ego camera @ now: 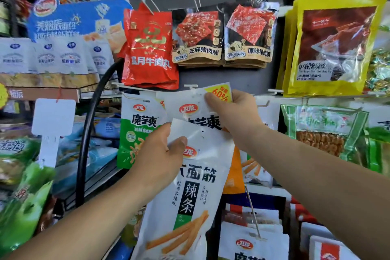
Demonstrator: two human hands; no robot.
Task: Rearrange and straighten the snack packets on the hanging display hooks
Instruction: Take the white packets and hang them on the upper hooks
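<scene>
While the left grip holds a white strip packet low, the right grip pinches the yellow-cornered packet at its top, apparently to seat it on the hook.

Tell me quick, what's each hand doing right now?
Left hand grips the front white packet near its top edge.
Right hand pinches the top of the yellow-cornered packet behind it.
</scene>
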